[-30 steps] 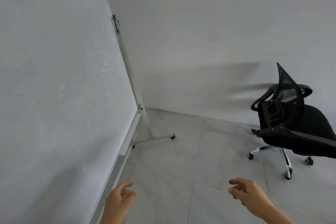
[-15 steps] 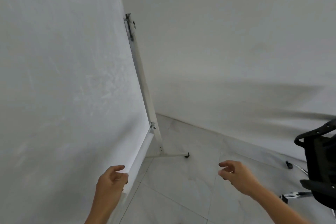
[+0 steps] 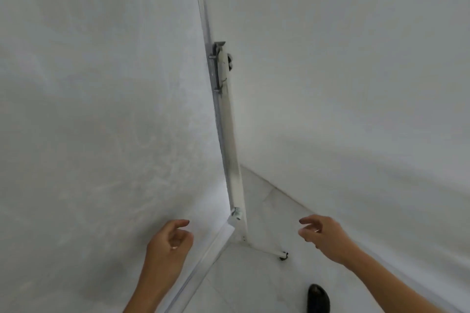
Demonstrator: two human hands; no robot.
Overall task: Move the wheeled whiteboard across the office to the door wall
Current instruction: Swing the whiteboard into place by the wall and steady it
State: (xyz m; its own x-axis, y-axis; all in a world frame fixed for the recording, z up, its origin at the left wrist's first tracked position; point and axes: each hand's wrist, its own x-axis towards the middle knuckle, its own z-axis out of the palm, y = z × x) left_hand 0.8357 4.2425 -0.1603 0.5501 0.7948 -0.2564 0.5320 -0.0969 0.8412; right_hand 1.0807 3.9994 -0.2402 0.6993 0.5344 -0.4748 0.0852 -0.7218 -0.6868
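The whiteboard (image 3: 101,109) fills the left half of the head view, its white face very close to me. Its right upright post (image 3: 232,160) runs down to a foot with a small black caster (image 3: 282,256). A pen tray (image 3: 203,259) slants along the board's lower edge. My left hand (image 3: 169,241) hovers in front of the board's lower right corner, fingers curled and apart, holding nothing. My right hand (image 3: 323,234) reaches out to the right of the post, fingers spread, also holding nothing. Neither hand touches the board.
A plain white wall (image 3: 356,84) stands just behind the board and meets the pale tiled floor (image 3: 267,287) in a slanting line. A dark shoe tip (image 3: 318,298) shows at the bottom edge.
The view has swung left and closer to the board's right post; the black office chair has left the frame. Both hands have risen toward the post and remain free.
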